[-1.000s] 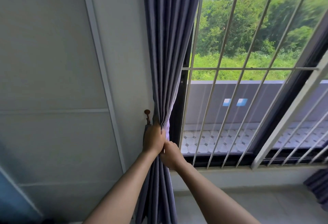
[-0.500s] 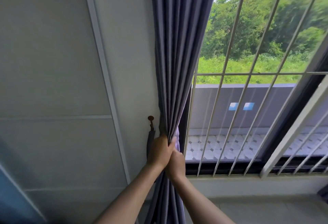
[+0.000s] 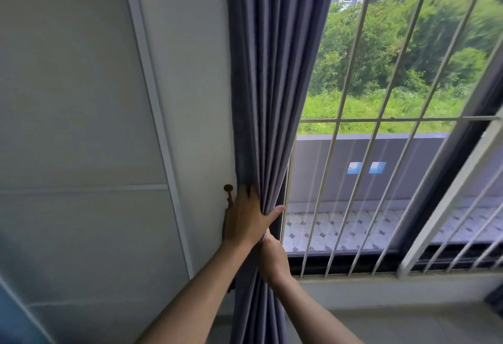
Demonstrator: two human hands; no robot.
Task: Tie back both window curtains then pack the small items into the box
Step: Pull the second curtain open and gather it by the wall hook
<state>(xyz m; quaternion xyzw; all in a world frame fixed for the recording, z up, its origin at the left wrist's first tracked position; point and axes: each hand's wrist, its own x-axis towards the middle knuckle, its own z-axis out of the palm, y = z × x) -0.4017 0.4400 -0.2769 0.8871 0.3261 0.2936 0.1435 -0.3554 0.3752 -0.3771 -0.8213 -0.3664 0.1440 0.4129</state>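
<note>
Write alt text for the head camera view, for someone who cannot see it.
Two bare hands gather a grey-purple curtain at a barred window: the left hand grips the bunched folds, the right hand holds them just below. A small brown wall hook sits beside the left hand.

No readable text anywhere.
</note>
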